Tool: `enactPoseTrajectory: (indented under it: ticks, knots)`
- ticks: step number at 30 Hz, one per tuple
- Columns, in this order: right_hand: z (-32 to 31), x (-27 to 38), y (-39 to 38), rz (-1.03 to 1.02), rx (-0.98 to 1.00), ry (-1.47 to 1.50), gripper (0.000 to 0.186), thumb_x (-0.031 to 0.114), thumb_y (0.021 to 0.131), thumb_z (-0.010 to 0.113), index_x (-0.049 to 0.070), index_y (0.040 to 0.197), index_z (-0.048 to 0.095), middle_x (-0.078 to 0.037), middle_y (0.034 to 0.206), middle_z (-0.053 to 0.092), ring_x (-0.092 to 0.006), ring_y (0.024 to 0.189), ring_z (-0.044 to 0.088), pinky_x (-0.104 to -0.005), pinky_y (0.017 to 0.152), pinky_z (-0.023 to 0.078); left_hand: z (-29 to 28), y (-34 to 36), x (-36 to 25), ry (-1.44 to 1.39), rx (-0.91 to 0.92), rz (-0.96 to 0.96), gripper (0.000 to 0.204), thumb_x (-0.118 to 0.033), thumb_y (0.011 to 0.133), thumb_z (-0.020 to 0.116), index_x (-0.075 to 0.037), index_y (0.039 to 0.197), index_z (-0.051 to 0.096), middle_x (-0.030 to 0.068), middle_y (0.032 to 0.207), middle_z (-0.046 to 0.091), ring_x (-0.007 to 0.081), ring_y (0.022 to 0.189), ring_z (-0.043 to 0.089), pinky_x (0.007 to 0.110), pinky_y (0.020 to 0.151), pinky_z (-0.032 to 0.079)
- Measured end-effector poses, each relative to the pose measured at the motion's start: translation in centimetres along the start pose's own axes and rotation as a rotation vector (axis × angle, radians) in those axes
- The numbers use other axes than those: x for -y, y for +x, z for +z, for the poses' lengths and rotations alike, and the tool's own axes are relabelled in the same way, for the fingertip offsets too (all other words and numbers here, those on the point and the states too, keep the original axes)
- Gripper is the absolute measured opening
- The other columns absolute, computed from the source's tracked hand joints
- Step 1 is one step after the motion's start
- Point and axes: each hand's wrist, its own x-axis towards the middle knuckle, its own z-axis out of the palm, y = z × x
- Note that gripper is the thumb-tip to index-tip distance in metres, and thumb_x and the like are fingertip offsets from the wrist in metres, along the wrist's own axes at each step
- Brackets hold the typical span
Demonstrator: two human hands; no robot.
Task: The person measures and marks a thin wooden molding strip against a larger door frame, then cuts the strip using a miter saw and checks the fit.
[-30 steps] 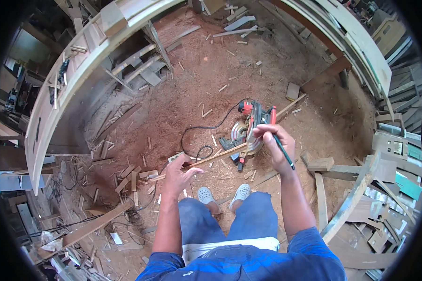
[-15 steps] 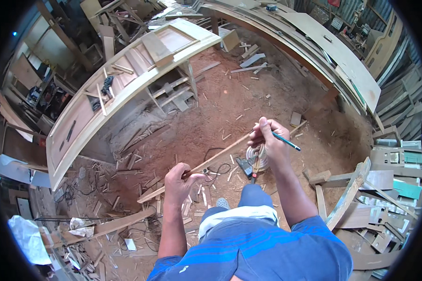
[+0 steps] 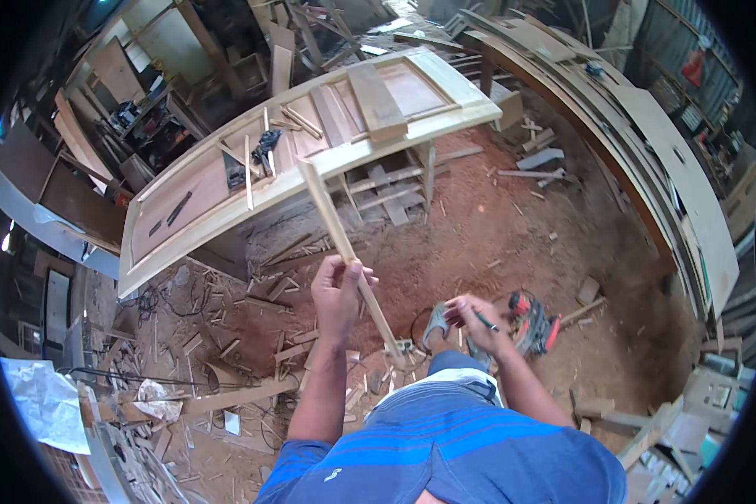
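My left hand (image 3: 338, 296) is closed around the middle of a long, thin wooden strip (image 3: 367, 298). The strip slants from the near edge of a panelled door (image 3: 164, 250) down toward my legs; I cannot tell whether its far end touches the door. Lower and to the right, my right hand (image 3: 477, 322) is clear of the strip. Its fingers are bent around a dark green pencil (image 3: 484, 321), which sticks out to the right. On the door's top lie a wide board (image 3: 376, 101), several thin strips (image 3: 249, 172) and a black tool (image 3: 266, 145).
A red and black power tool (image 3: 531, 326) sits on the dirt floor beside my right hand. Wood offcuts litter the ground around my feet. Long sheets (image 3: 647, 139) are stacked on a bench to the right. Crumpled paper (image 3: 44, 405) lies at lower left.
The view has swung left toward the door. My right hand has come off the strip and dropped lower, keeping the pencil. The strip has swung from slanting between both hands to pointing toward the door.
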Motion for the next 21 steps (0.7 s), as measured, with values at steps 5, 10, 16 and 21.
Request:
enactPoseTrajectory:
  ticks: [5,10,16,21]
  knots:
    - [1.8,2.0,12.7,-0.131,0.161,-0.191,0.04,0.039,0.101,0.075,0.004,0.121,0.074,-0.012,0.103,0.078,-0.0189,0.098,0.074,-0.0368,0.093,0.057,2.6,15.0,3.3,-0.13,-0.294,0.001,0.029,-0.029,0.111,0.062,-0.001,0.105,0.059,0.0113,0.088,0.072,0.0188,0.07,0.073,0.032,0.063,0.062]
    - [3.0,4.2,24.2,-0.109,0.286,-0.181,0.032,0.026,0.099,0.077,0.003,0.12,0.073,-0.011,0.1,0.078,-0.0166,0.092,0.072,-0.0339,0.086,0.057,2.9,27.7,5.4,-0.091,-0.474,-0.048,0.047,-0.03,0.104,0.073,0.006,0.126,0.054,0.012,0.095,0.07,0.0171,0.074,0.072,0.028,0.068,0.063]
    - [5.6,6.5,39.5,-0.152,0.127,-0.207,0.029,0.023,0.101,0.073,0.0,0.117,0.074,-0.019,0.1,0.077,-0.024,0.089,0.076,-0.0369,0.085,0.058,3.1,38.3,16.7,0.115,-0.302,-0.026,0.076,-0.006,0.098,0.075,0.003,0.16,0.032,0.0109,0.107,0.069,0.0164,0.084,0.072,0.028,0.072,0.061]
    - [6.3,6.2,53.7,-0.279,0.067,-0.407,0.033,0.026,0.098,0.075,0.0,0.117,0.074,-0.02,0.107,0.076,-0.0362,0.1,0.074,-0.0429,0.091,0.057,1.4,50.7,25.3,0.564,-0.364,-0.083,0.072,-0.013,0.093,0.075,0.001,0.157,0.046,0.0081,0.093,0.069,0.0173,0.078,0.071,0.034,0.07,0.059]
